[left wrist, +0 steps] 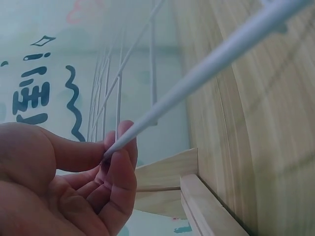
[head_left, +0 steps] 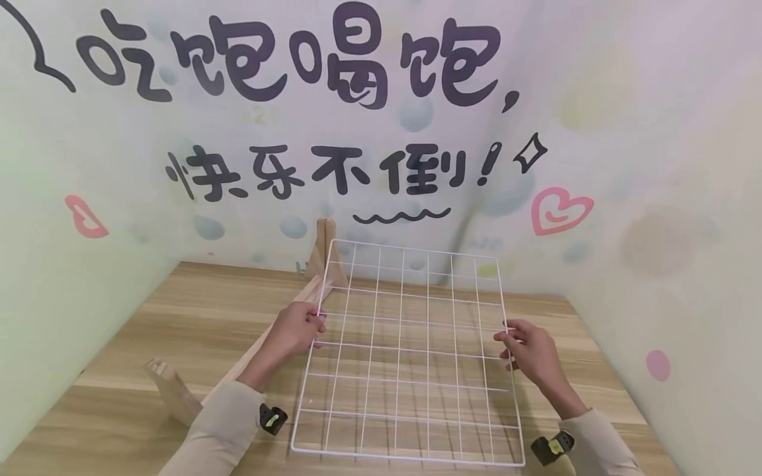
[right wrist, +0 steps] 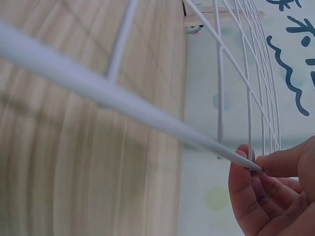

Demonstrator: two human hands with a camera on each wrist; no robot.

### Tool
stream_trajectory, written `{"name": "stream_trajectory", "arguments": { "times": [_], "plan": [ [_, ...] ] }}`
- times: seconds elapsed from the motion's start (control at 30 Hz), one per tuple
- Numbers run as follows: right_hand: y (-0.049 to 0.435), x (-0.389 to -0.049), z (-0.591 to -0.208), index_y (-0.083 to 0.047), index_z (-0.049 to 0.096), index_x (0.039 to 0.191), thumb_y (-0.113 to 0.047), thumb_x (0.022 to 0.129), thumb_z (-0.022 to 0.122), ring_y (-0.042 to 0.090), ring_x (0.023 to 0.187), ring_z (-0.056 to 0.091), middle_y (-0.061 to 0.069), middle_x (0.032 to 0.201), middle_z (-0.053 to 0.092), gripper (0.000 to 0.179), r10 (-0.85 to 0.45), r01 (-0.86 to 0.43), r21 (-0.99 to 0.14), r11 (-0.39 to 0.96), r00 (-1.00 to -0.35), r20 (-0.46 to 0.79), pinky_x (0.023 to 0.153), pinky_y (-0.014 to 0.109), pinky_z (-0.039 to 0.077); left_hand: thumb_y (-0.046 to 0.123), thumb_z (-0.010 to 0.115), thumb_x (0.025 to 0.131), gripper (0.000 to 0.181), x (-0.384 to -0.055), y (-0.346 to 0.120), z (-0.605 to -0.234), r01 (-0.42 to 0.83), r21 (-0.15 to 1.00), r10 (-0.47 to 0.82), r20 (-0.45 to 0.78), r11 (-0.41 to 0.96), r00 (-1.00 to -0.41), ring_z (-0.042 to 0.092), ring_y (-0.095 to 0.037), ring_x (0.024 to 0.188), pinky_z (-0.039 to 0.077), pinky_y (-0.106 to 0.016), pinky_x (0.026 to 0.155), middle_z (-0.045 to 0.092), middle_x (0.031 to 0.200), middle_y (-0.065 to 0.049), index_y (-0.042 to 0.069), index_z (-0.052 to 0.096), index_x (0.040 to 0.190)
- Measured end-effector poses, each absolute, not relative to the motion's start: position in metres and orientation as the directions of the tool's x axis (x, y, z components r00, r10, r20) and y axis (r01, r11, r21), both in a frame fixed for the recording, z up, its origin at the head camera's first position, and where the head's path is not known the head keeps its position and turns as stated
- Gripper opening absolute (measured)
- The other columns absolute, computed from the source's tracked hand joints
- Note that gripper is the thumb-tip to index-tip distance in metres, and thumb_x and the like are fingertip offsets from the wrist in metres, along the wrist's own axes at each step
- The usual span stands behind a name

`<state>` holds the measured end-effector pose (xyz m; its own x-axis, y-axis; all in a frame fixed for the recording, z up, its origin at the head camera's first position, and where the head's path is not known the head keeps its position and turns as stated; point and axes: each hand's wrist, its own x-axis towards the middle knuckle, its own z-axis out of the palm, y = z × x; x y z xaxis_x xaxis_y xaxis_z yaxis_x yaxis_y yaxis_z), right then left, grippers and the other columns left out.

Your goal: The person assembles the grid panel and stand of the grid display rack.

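Observation:
A white wire grid panel [head_left: 395, 348] is held tilted above the table, its top edge leaning toward the wall. My left hand [head_left: 300, 327] pinches its left border wire between thumb and fingers, as the left wrist view shows up close on the border wire [left wrist: 182, 91]. On the other side, my right hand [head_left: 532, 350] pinches the right border wire, thumb and fingertips meeting around the rod [right wrist: 147, 113] in the right wrist view. Behind and left of the panel lies a wooden stand [head_left: 253, 350], a long bar joining two upright tapered feet, partly covered by my left forearm.
The wood-grain table [head_left: 149, 330] runs back to a printed wall [head_left: 381, 125] with dark lettering. Pale walls also close in the left and right sides. The stand's far foot [head_left: 326, 254] rises near the back edge; its near foot [head_left: 172, 390] is at the left.

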<state>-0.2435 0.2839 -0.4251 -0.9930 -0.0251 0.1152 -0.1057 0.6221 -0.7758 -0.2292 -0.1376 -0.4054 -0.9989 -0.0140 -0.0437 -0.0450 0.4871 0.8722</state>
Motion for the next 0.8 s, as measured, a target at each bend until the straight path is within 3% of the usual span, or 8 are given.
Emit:
{"name": "stream_trajectory", "arguments": {
  "times": [0.33, 0.57, 0.8],
  "plan": [
    [0.280, -0.248, -0.415, 0.012, 0.050, 0.133, -0.001, 0.099, 0.051, 0.026, 0.068, 0.071, 0.027, 0.104, 0.071, 0.037, -0.034, -0.147, -0.761, 0.632, -0.986, 0.162, 0.052, 0.030, 0.058, 0.001, 0.048, 0.101, 0.019, -0.230, -0.140, -0.395, -0.027, 0.877, -0.041, -0.008, 0.480, -0.999, 0.065, -0.019, 0.063, 0.060, -0.035, 0.063, 0.065, 0.086, -0.016, -0.008, 0.063, 0.104],
    [0.279, -0.250, -0.407, 0.012, 0.049, 0.134, -0.001, 0.099, 0.051, 0.017, 0.064, 0.069, 0.027, 0.104, 0.071, 0.037, -0.038, -0.173, -0.753, 0.635, -0.980, 0.193, 0.052, 0.030, 0.058, 0.002, 0.049, 0.100, 0.017, -0.232, -0.140, -0.387, 0.012, 0.861, -0.045, 0.040, 0.508, -0.998, 0.066, -0.017, 0.062, 0.059, -0.032, 0.061, 0.066, 0.085, -0.014, -0.005, 0.064, 0.097],
    [0.279, -0.251, -0.400, 0.012, 0.051, 0.133, 0.000, 0.099, 0.051, 0.017, 0.064, 0.070, 0.028, 0.104, 0.071, 0.036, -0.027, -0.195, -0.739, 0.646, -0.972, 0.232, 0.051, 0.029, 0.058, 0.003, 0.050, 0.101, 0.018, -0.236, -0.138, -0.378, 0.007, 0.864, -0.052, 0.038, 0.503, -0.998, 0.066, -0.016, 0.064, 0.058, -0.031, 0.061, 0.068, 0.093, -0.021, -0.008, 0.062, 0.108]
  ]
}}
